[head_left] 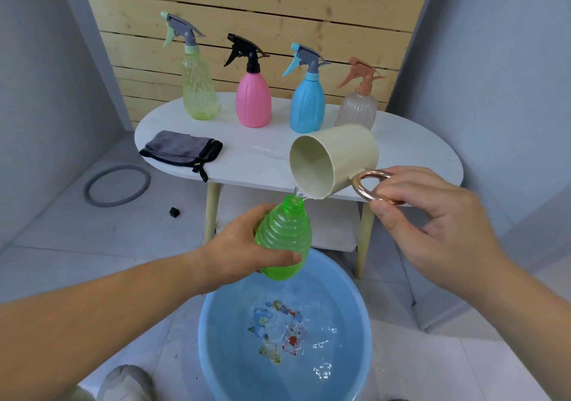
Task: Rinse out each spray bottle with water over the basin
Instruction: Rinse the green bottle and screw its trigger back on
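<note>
Green bottle (285, 240): uncapped, gripped by left hand (244, 246) above blue basin (358, 317) of water. Cream cup (333, 161): tipped at bottle mouth, right hand (432, 215) fingers curled round its copper handle (370, 189). Four capped spray bottles (253, 97): far table (417, 147).

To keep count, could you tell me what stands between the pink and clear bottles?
The blue spray bottle, upright on the table, in the head view.
</note>
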`<state>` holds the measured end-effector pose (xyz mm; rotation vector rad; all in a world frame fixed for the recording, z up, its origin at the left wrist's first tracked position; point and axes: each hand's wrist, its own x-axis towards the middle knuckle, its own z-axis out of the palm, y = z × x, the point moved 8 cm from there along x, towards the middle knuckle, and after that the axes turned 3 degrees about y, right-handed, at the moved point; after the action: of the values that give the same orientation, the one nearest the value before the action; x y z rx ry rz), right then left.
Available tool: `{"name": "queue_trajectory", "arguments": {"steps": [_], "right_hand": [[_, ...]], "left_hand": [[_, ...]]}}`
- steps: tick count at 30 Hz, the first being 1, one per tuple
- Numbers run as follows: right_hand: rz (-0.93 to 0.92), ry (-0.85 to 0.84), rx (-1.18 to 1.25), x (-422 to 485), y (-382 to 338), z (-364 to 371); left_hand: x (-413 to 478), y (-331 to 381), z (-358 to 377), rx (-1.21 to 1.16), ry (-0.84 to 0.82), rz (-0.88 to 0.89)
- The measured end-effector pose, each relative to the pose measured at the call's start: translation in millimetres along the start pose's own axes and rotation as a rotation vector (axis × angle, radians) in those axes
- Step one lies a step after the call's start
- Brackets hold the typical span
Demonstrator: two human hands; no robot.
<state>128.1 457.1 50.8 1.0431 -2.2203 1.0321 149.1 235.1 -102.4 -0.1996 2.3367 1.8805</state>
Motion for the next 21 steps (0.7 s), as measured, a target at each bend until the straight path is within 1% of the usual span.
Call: {"name": "queue_trajectory", "arguments": {"steps": [15,17,20,21], "right_hand": [[-0.029,-0.015,-0.035,-2,-1,5],[0.075,-0.002,0.04,-2,4,5],[0.352,-0.005,0.207,-7,22,7],[0.415,-0.01,0.231,-10,29,9]], "left_hand": [[1,-1,0,-0.006,0.014,-0.007],[1,-1,0,-0.007,0.006,-0.008],[1,-2,-1,-0.021,0.002,-0.007],[1,-2,-2,-0.026,0.002,-0.006]]}}
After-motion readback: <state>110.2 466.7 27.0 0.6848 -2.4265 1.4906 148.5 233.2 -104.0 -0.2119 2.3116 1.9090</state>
